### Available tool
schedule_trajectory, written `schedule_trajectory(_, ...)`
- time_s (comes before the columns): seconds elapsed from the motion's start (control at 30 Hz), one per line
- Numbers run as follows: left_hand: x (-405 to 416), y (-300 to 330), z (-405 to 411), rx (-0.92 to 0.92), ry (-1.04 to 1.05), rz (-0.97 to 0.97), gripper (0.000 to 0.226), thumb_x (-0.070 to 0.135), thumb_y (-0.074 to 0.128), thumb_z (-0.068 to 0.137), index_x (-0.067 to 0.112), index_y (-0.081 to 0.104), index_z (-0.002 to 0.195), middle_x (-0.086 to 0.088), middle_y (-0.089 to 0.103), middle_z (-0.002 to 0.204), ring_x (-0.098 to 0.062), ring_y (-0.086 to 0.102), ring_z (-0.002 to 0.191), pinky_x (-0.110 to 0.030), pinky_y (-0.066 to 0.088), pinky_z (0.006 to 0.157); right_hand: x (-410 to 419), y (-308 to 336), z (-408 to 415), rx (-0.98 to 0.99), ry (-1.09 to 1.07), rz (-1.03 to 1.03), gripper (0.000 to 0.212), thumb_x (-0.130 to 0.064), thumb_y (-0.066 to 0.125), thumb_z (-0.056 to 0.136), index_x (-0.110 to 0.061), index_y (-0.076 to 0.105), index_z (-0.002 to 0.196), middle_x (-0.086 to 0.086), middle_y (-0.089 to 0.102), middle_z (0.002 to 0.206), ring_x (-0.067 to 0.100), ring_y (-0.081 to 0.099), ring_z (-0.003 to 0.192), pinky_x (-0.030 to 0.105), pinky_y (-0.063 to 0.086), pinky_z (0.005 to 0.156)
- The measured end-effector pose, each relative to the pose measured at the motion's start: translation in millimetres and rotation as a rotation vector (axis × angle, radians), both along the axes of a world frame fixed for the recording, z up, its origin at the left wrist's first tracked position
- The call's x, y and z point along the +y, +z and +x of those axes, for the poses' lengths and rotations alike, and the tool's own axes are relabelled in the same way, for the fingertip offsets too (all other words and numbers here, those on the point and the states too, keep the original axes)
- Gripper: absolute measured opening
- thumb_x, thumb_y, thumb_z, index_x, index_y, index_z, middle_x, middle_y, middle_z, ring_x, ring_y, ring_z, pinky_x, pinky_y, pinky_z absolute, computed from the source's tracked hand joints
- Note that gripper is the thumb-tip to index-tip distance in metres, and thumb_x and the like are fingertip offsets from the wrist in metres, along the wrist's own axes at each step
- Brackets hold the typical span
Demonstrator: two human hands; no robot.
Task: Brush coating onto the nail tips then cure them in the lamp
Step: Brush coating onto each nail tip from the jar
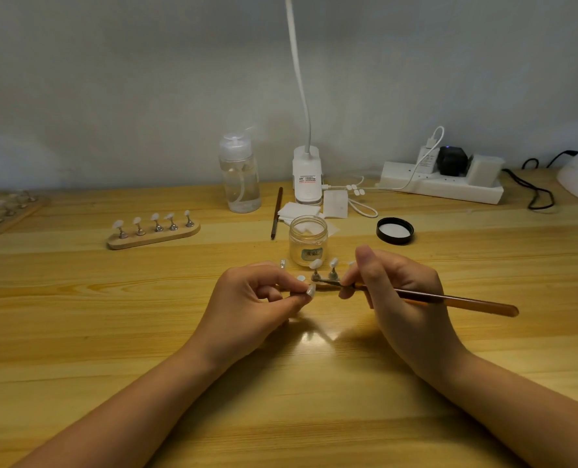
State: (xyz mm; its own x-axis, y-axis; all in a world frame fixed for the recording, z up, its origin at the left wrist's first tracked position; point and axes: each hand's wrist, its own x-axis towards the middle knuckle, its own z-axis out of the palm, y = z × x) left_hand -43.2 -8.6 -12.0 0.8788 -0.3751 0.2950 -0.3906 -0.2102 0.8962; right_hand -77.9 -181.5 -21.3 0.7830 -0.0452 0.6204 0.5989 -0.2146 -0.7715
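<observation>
I see a pale wooden table (78,332) with lengthwise grain, carrying all the items. At its back edge lie a white power strip (443,187) with plugged adapters, a clear plastic pump bottle (239,177) and the white base of a gooseneck lamp (307,177). Left of centre stands a light wooden oblong stand (152,236) bearing five white nail tips on metal pegs. An open clear glass jar (308,240) with a small label stands in the middle, its black round lid (395,230) lying to the right, apart from it. A dark spare brush (276,212) lies left of the jar.

My left hand (257,305) has its grip pinched on a small holder whose detail I cannot make out; a white nail tip (301,278) shows just above the fingertips. My right hand (395,295) grips a long brown-handled brush (449,300), held like a pen, the handle pointing right and the bristle end lying towards the left hand. Just behind the brush head, in front of the jar, two more white nail tips on metal pegs (324,270) stand upright between the two hands.
</observation>
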Motion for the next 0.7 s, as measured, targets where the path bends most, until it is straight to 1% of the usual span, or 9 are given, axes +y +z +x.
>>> schedule_trajectory(0.07, 0.0, -0.5, 0.4, -0.006, 0.013, 0.011, 0.012, 0.005, 0.073, 0.07, 0.017, 0.072, 0.072, -0.004, 0.065, 0.071, -0.015, 0.053, 0.05, -0.026, 0.048, 0.048, 0.1, 0.3, -1.6, -0.008, 0.024, -0.017, 0.037, -0.03, 0.046, 0.088, -0.006, 0.062, 0.065, 0.002, 0.06, 0.057, -0.003, 0.054, 0.053, 0.004, 0.036, 0.055)
schedule_trajectory(0.17, 0.6, -0.5, -0.2, -0.013, 0.019, 0.02, 0.012, 0.006, 0.073, 0.069, 0.018, 0.073, 0.072, -0.001, 0.065, 0.071, -0.016, 0.051, 0.052, -0.026, 0.048, 0.048, 1.7, 1.4, -1.9, -0.019, 0.061, 0.008, 0.043, -0.036, 0.043, 0.088, -0.008, 0.061, 0.06, -0.001, 0.059, 0.054, -0.003, 0.053, 0.051, 0.005, 0.037, 0.055)
schedule_trajectory(0.23, 0.9, 0.1, -0.6, -0.013, 0.014, 0.017, 0.01, 0.007, 0.073, 0.069, 0.017, 0.073, 0.073, 0.0, 0.065, 0.072, -0.017, 0.051, 0.052, -0.026, 0.048, 0.049, 1.5, 1.6, -1.3, -0.019, 0.053, 0.032, 0.039, -0.032, 0.046, 0.088, -0.009, 0.06, 0.06, -0.002, 0.058, 0.053, -0.004, 0.053, 0.05, 0.005, 0.038, 0.055)
schedule_trajectory(0.3, 1.0, 0.1, -0.8, -0.013, 0.011, 0.01, 0.011, 0.007, 0.073, 0.069, 0.017, 0.072, 0.072, 0.001, 0.065, 0.073, -0.016, 0.05, 0.052, -0.025, 0.047, 0.049, 0.5, 1.2, 0.1, -0.019, 0.022, 0.037, 0.035, -0.026, 0.043, 0.088, -0.008, 0.06, 0.062, -0.001, 0.058, 0.055, -0.004, 0.053, 0.052, 0.004, 0.037, 0.054)
schedule_trajectory(0.43, 0.3, -0.5, -0.2, -0.02, 0.02, 0.013, 0.012, 0.005, 0.073, 0.07, 0.016, 0.072, 0.072, 0.001, 0.065, 0.071, -0.017, 0.05, 0.052, -0.025, 0.048, 0.048, 1.7, 1.3, 2.4, -0.005, -0.003, -0.028, 0.035, -0.026, 0.043, 0.088, -0.006, 0.062, 0.066, 0.001, 0.06, 0.059, -0.004, 0.054, 0.054, 0.004, 0.036, 0.055)
schedule_trajectory(0.5, 0.0, -0.8, 0.1, -0.019, 0.02, 0.011, 0.013, 0.003, 0.073, 0.07, 0.016, 0.072, 0.072, 0.003, 0.064, 0.069, -0.016, 0.05, 0.051, -0.023, 0.047, 0.048, 2.2, 0.8, 2.0, -0.016, 0.017, -0.039, 0.037, -0.03, 0.047, 0.088, -0.007, 0.063, 0.065, 0.002, 0.061, 0.058, -0.004, 0.055, 0.053, 0.007, 0.038, 0.055)
schedule_trajectory(0.57, 0.0, -0.9, 0.6, -0.021, 0.02, 0.018, 0.014, 0.004, 0.073, 0.07, 0.017, 0.072, 0.072, 0.005, 0.064, 0.069, -0.015, 0.05, 0.051, -0.022, 0.046, 0.048, 1.9, 0.2, -0.6, -0.033, 0.047, -0.034, 0.043, -0.038, 0.044, 0.089, -0.009, 0.062, 0.062, 0.0, 0.061, 0.056, -0.002, 0.056, 0.053, 0.014, 0.045, 0.059)
schedule_trajectory(0.6, 0.2, -0.9, 0.5, -0.025, 0.021, 0.025, 0.014, 0.004, 0.073, 0.07, 0.018, 0.072, 0.072, 0.004, 0.065, 0.069, -0.015, 0.049, 0.051, -0.023, 0.046, 0.048, 2.0, 0.4, -1.6, -0.038, 0.058, -0.024, 0.044, -0.04, 0.043, 0.089, -0.01, 0.062, 0.061, -0.001, 0.061, 0.055, -0.002, 0.056, 0.052, 0.015, 0.046, 0.06)
schedule_trajectory(0.7, 0.7, -0.3, -0.2, -0.03, 0.022, 0.027, 0.013, 0.005, 0.073, 0.07, 0.018, 0.072, 0.072, 0.002, 0.065, 0.071, -0.016, 0.049, 0.052, -0.023, 0.046, 0.048, 0.7, 0.9, -0.8, -0.034, 0.044, 0.016, 0.04, -0.032, 0.045, 0.089, -0.009, 0.06, 0.061, -0.001, 0.058, 0.054, -0.004, 0.053, 0.051, 0.006, 0.039, 0.055)
